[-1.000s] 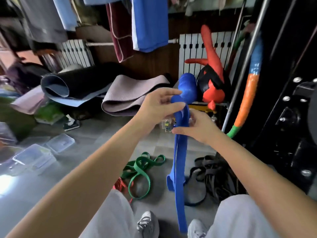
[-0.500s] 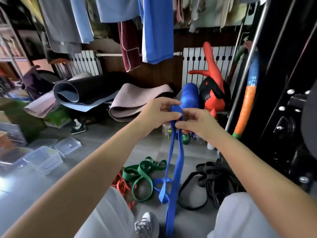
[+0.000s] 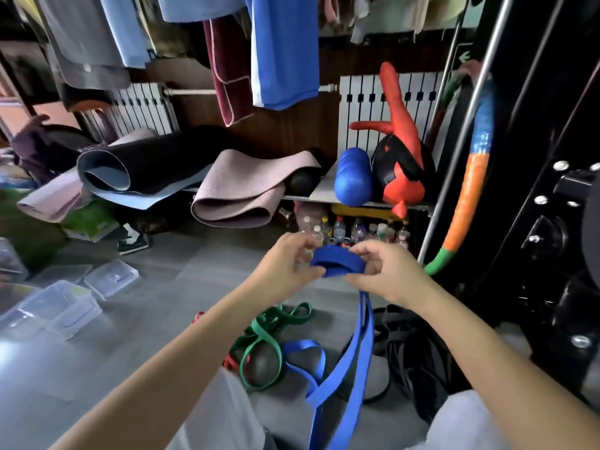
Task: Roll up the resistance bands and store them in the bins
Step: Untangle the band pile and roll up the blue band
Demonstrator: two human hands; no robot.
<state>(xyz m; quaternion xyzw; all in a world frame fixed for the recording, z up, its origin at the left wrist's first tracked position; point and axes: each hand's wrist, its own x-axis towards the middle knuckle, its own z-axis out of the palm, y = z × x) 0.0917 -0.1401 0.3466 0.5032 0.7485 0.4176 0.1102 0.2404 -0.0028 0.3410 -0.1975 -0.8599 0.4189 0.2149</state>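
Now turned into a first small coil at the top of the blue band (image 3: 337,264), straight a moment ago. Pinched from either side by left grip (image 3: 285,266) and right grip (image 3: 389,274). Long tail down on the floor (image 3: 162,323); rolling barely begun, bins (image 3: 65,308) well off left.

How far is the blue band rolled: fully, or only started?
Only started. A small coil of the blue band sits pinched between the left hand and right hand; the rest hangs loose down to the floor.
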